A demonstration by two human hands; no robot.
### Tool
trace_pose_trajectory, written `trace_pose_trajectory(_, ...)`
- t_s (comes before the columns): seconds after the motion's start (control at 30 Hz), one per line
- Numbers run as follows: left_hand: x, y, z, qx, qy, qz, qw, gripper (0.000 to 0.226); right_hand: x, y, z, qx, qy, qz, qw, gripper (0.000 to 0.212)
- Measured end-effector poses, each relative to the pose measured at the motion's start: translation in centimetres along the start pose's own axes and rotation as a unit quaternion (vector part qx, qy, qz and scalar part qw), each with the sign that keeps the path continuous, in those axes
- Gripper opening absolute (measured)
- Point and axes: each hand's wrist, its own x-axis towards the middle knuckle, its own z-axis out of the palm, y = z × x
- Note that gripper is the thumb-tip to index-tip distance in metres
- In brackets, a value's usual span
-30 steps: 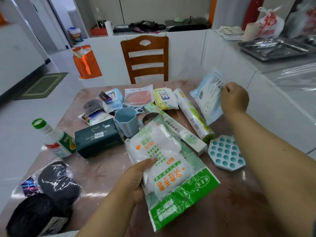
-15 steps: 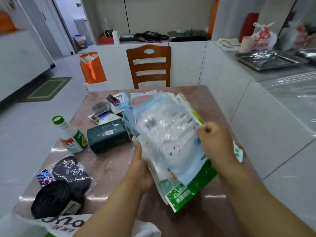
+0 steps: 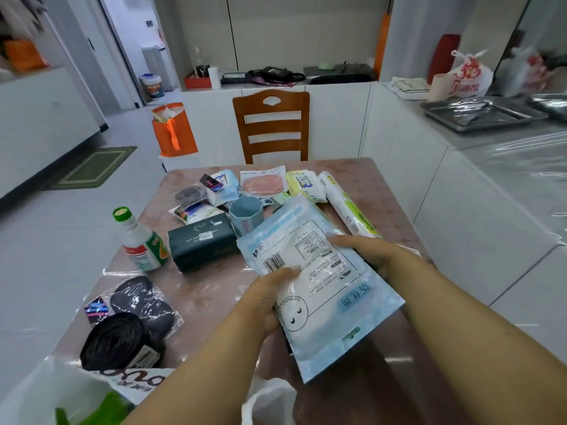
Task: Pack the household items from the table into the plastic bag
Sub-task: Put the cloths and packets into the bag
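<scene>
The pinkish table under a clear glossy cover [image 3: 395, 191] carries the spread, and the white plastic bag with dark lettering [image 3: 135, 380] sags open at its near left edge; held above the table's near middle is the flat pale-blue and white printed pouch [image 3: 319, 289], apparently stacked on another packet I cannot make out; the left hand [image 3: 264, 302] grips its left edge with the thumb on top, while the right hand [image 3: 365, 250] holds the far right edge, fingers curled under, so both hands are clamped on the same pouch, set apart across it; still on the table are the dark green rectangular tissue box [image 3: 202, 240], the black roll of bin bags [image 3: 116, 342], the white bottle with a green cap [image 3: 141, 240] and the blue faceted plastic cup [image 3: 245, 214]; to pack well, I judge the stack should stay squared, then tilt narrow edge first into the bag mouth, one hand freed to spread the opening so the slick film does not snag or slide
</scene>
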Motion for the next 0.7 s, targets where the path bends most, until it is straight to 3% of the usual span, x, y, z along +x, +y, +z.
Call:
trace_pose_trajectory(0.1,-0.9,0.4,0.1,0.028,-0.01,0.002,1.0,0.048,0.1,0.7,0.8,-0.001,-0.027,-0.032,0.999,0.055)
trace_pose_trajectory(0.23,-3.1,2.1,1.5,0.058,-0.054,0.031,0.996,0.036,-1.7,-0.6,2.0,0.033,-0.064,-0.079,0.994,0.058)
trace_pose_trajectory(0.4,-7.1,7.1,2.9,0.123,-0.051,0.097,0.986,0.037,-5.8,-5.7,4.7,-0.083,0.004,-0.177,0.981,0.036)
trace_pose_trajectory(0.57,-12.7,10.6,0.9,0.188,-0.032,0.136,0.972,0.027,-9.2,-8.0,10.0,-0.114,-0.016,-0.217,0.969,0.055)
trace_pose_trajectory(0.7,-17.1,11.9,-3.0,0.204,0.014,0.179,0.962,0.047,-10.9,-7.6,13.7,-0.119,-0.048,-0.248,0.96,0.031)
